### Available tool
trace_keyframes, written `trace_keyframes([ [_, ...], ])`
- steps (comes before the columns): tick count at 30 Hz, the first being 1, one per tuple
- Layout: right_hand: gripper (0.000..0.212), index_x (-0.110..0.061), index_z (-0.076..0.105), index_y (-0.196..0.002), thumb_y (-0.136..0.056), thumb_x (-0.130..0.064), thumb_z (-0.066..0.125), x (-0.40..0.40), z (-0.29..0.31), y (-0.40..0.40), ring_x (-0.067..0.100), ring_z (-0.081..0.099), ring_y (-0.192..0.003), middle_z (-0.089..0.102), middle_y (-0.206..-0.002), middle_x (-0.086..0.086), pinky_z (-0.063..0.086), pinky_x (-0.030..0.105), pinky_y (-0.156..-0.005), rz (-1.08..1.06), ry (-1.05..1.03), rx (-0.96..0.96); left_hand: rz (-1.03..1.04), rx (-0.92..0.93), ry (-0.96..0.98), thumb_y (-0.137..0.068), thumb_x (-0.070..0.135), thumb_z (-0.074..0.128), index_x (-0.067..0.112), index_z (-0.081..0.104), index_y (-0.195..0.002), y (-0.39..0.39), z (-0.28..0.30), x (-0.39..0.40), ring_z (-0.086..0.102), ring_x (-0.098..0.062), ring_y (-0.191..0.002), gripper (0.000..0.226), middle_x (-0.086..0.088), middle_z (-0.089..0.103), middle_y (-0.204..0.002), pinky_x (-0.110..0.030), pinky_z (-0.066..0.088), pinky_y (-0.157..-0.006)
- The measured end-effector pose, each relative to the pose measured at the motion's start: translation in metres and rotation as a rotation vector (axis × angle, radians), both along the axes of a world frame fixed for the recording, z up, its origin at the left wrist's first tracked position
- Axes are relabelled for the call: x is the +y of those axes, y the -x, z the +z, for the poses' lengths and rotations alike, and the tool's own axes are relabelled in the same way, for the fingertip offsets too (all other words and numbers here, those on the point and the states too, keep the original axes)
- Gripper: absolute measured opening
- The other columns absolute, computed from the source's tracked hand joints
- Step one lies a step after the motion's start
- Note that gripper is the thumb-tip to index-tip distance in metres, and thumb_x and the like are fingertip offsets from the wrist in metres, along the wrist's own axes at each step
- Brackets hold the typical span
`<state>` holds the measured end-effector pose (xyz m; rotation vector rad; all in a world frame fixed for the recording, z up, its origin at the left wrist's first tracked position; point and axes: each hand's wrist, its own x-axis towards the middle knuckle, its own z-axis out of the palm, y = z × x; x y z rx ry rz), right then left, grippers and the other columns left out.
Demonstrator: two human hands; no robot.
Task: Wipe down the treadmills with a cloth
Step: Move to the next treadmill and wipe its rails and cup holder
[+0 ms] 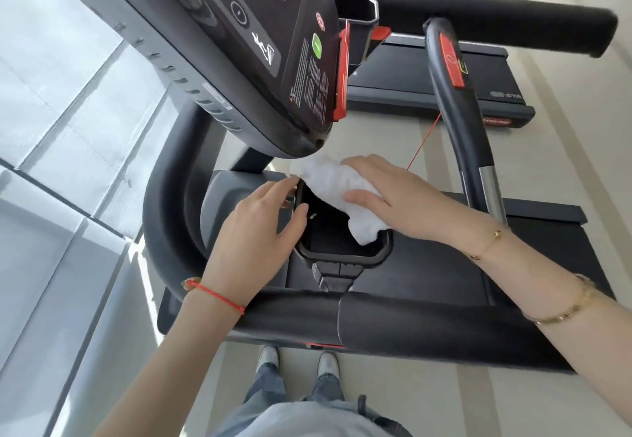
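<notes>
One white cloth (pixel 342 194) in right hand (pixel 393 194), long axis upper-left to lower-right.

Both arms were bare. The left wrist wore a red cord bracelet (pixel 215 296). The right wrist carried a thin gold chain (pixel 487 244), and further up the forearm sat a gold bangle (pixel 564 310). Below were a light grey top (pixel 307 419), blue jeans (pixel 266 388) and pale sneakers (pixel 328 365).
</notes>
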<state>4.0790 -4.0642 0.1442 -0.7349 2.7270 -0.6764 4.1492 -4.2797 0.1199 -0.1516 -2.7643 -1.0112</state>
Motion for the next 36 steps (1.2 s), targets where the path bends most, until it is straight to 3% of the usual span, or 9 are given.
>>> trace_keyframes([
  [4,0.04,-0.032,0.039,-0.138,-0.1,-0.043,0.043,-0.032,0.0,0.015,0.019,0.052,-0.108,0.052,-0.126,-0.005,0.042,0.038,-0.082,0.12,-0.128,0.103,-0.01,0.006,0.001,-0.093,0.037,0.054,0.023,0.063,-0.113,0.001,-0.001,-0.001,0.059,-0.008,-0.086,0.027,0.009,0.065,-0.098,-0.035,0.053,-0.077],
  [11,0.037,-0.034,0.036,-0.135,-0.099,-0.043,0.042,0.007,-0.012,-0.009,0.021,0.054,-0.099,0.048,-0.122,-0.005,0.035,0.034,-0.074,-0.147,0.089,-0.017,0.01,0.019,0.001,-0.093,0.038,0.054,0.026,0.058,-0.133,0.0,-0.001,0.0,0.061,-0.004,-0.095,0.041,0.011,0.066,-0.108,-0.027,0.051,-0.085],
  [17,0.035,-0.035,0.045,-0.131,-0.097,-0.041,0.05,-0.025,-0.002,0.013,0.021,0.055,-0.106,0.057,-0.12,-0.007,0.038,0.036,-0.079,-0.064,-0.026,-0.026,0.015,0.043,-0.002,-0.093,0.035,0.059,0.024,0.06,-0.13,0.0,-0.001,-0.001,0.063,-0.008,-0.091,0.039,0.009,0.067,-0.102,-0.031,0.054,-0.082],
  [21,0.04,-0.032,0.038,-0.138,-0.099,-0.035,0.048,-0.009,-0.01,-0.016,0.018,0.049,-0.103,0.045,-0.123,-0.007,0.033,0.029,-0.076,-0.242,0.176,-0.023,0.013,0.048,-0.005,-0.094,0.033,0.06,0.023,0.06,-0.131,0.0,-0.001,-0.002,0.063,-0.01,-0.09,0.038,0.007,0.068,-0.101,-0.035,0.055,-0.084],
  [23,0.05,-0.031,0.027,-0.144,-0.099,-0.032,0.049,-0.005,-0.015,-0.036,0.01,0.041,-0.103,0.033,-0.129,-0.008,0.032,0.013,-0.072,-0.33,0.304,-0.097,0.01,0.042,-0.014,-0.094,0.032,0.06,0.022,0.06,-0.131,0.0,-0.001,-0.001,0.064,-0.013,-0.091,0.039,0.007,0.067,-0.101,-0.037,0.055,-0.085],
  [27,0.063,-0.026,0.013,-0.151,-0.099,-0.028,0.048,-0.01,-0.021,-0.075,0.007,0.033,-0.124,0.023,-0.148,-0.007,0.03,0.003,-0.084,-0.476,0.515,-0.202,0.001,0.04,-0.015,-0.093,0.031,0.058,0.019,0.06,-0.131,-0.001,0.001,-0.001,0.064,-0.011,-0.093,0.04,0.006,0.068,-0.102,-0.037,0.054,-0.088],
  [30,0.064,-0.02,0.011,-0.151,-0.099,-0.029,0.048,-0.012,-0.018,-0.069,0.015,0.035,-0.128,0.021,-0.152,0.0,0.03,0.018,-0.096,-0.493,0.479,-0.243,-0.001,0.034,-0.011,-0.093,0.031,0.059,0.018,0.061,-0.131,-0.001,0.002,0.0,0.064,-0.01,-0.093,0.04,0.006,0.067,-0.102,-0.034,0.054,-0.09],
  [33,0.051,-0.016,0.025,-0.144,-0.101,-0.031,0.046,-0.013,-0.005,-0.028,0.018,0.044,-0.103,0.04,-0.137,0.008,0.033,0.027,-0.077,-0.431,0.308,-0.249,0.006,0.036,-0.004,-0.093,0.031,0.06,0.019,0.061,-0.131,-0.001,0.003,0.0,0.063,-0.01,-0.092,0.039,0.006,0.067,-0.102,-0.035,0.054,-0.09],
  [36,0.048,-0.016,0.028,-0.143,-0.101,-0.033,0.045,-0.014,0.001,-0.016,0.019,0.044,-0.101,0.046,-0.13,0.01,0.033,0.026,-0.067,-0.399,0.24,-0.256,0.009,0.035,-0.011,-0.093,0.031,0.06,0.021,0.06,-0.131,-0.002,0.003,0.0,0.064,-0.01,-0.092,0.04,0.007,0.067,-0.102,-0.037,0.054,-0.088],
])
